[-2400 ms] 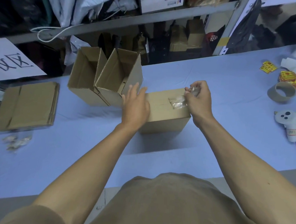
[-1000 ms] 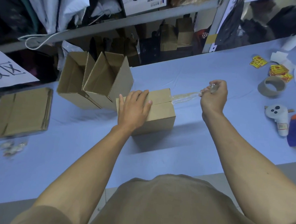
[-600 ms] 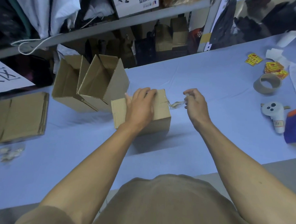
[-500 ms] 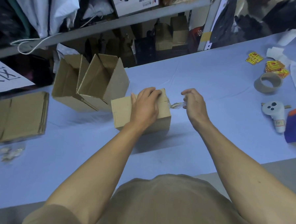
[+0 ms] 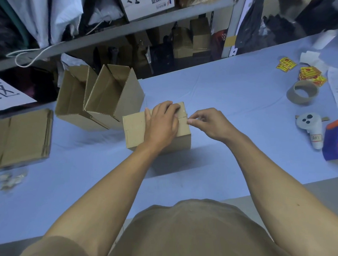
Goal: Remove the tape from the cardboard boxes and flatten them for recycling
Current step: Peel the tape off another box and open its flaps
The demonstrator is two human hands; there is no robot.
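Two hands on closed cardboard box (image 5: pixel 137 127), left hand (image 5: pixel 161 125) flat on top, fingers extended, right hand (image 5: pixel 208 123) pinching at top seam edge, blue tabletop (image 5: pixel 234 96).

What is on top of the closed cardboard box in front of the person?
The left hand rests flat on the closed cardboard box. The right hand pinches at its top right edge. Any tape under the hands is covered.

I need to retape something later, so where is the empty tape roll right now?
In the head view, the cardboard tape roll lies far right on the blue table, below the yellow stickers.
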